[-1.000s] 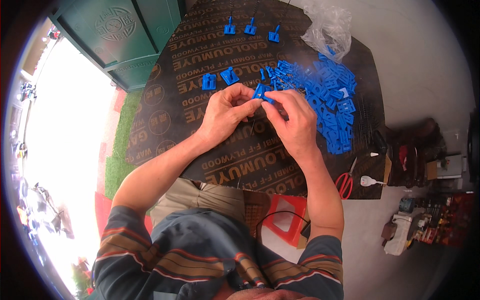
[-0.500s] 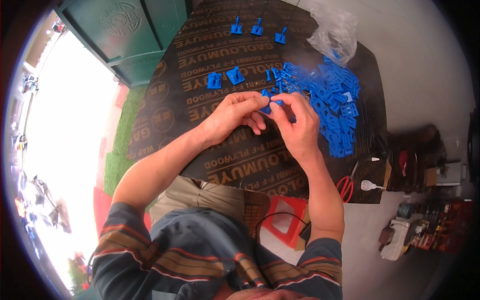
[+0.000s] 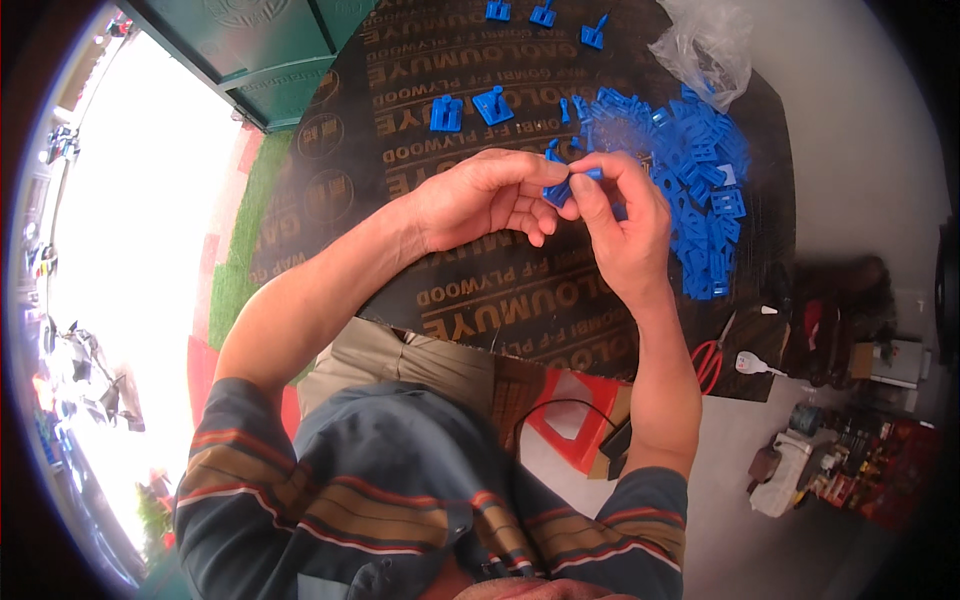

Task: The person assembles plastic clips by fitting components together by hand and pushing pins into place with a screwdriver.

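Note:
Above the near middle of a dark plywood table (image 3: pixel 470 268), both my hands meet around small blue plastic parts. My left hand (image 3: pixel 487 198) pinches a blue plastic piece (image 3: pixel 556 193) between thumb and fingers, its other fingers curled below. Thumb and forefinger of my right hand (image 3: pixel 625 215) close on a small blue part (image 3: pixel 594 174) against that piece. The fingers cover much of both. Just beyond lie loose small blue pins (image 3: pixel 565 108). To the right spreads a heap of flat blue plastic parts (image 3: pixel 700 165).
Two blue assembled pieces (image 3: pixel 446 113) lie left of the heap, and three more with upright stems (image 3: pixel 592 36) stand at the far side. A clear plastic bag (image 3: pixel 705 50) rests behind the heap. Red-handled scissors (image 3: pixel 708 362) and a white plug (image 3: pixel 752 363) lie at the right front edge.
The view has shifted, so the table things sit higher and further right in the picture. Both hands stay together at the blue parts, whose angle between the fingers has turned slightly.

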The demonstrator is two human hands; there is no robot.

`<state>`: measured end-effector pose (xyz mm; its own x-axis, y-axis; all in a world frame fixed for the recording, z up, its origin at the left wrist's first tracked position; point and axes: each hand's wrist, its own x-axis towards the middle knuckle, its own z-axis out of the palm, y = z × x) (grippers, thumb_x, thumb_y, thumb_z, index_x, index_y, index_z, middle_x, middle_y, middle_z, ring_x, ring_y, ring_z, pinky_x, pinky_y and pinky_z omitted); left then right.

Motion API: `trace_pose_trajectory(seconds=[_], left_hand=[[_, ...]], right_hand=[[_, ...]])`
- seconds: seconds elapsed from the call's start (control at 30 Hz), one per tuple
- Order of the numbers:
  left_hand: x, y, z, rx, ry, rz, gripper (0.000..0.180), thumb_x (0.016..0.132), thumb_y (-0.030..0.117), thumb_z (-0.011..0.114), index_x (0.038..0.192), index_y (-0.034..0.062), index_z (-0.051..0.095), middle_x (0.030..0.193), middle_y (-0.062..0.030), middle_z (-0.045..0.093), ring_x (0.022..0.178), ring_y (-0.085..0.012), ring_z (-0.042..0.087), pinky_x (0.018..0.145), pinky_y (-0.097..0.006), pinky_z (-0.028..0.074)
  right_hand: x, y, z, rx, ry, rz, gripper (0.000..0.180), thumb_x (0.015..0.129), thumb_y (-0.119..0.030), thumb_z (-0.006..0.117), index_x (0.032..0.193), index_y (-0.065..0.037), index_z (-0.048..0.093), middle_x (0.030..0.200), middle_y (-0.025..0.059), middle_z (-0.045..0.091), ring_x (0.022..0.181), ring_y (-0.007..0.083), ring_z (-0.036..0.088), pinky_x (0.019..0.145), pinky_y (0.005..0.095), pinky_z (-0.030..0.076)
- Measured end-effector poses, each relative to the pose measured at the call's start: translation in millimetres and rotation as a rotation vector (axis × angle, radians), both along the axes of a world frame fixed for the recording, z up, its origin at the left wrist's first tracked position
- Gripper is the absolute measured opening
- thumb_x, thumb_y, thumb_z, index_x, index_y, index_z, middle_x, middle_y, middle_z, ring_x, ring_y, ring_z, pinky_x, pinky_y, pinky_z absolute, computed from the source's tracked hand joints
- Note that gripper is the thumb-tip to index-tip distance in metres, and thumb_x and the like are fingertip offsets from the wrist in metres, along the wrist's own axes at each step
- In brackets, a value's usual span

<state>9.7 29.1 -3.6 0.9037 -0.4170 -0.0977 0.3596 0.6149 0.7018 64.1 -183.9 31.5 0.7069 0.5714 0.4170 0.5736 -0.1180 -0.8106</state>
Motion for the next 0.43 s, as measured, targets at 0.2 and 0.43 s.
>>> trace_pose_trajectory(seconds=[0.2, 0.43], left_hand=[[-1.9, 0.0, 2.8, 0.020, 0.021, 0.000, 0.037, 0.106, 0.034, 0.066, 0.121, 0.0006, 0.070, 0.112, -0.0129, 0.076, 0.090, -0.0155, 0.073, 0.084, -0.033, 0.062], [-4.0, -1.7, 9.5, 0.063, 0.013, 0.002, 0.034, 0.105, 0.035, 0.066, 0.114, 0.0021, 0.069, 0.108, -0.0115, 0.074, 0.088, -0.0162, 0.070, 0.082, -0.033, 0.060]], right_hand=[[1.3, -1.5, 0.9, -0.007, 0.022, 0.035, 0.008, 0.107, -0.009, 0.068, 0.110, -0.002, 0.068, 0.089, 0.0057, 0.070, 0.077, 0.0125, 0.073, 0.068, 0.0281, 0.056], [1.1, -3.6, 3.3, -0.006, 0.083, 0.069, 0.009, 0.108, -0.011, 0.067, 0.110, -0.003, 0.068, 0.089, 0.0041, 0.071, 0.077, 0.0125, 0.072, 0.069, 0.0279, 0.057]])
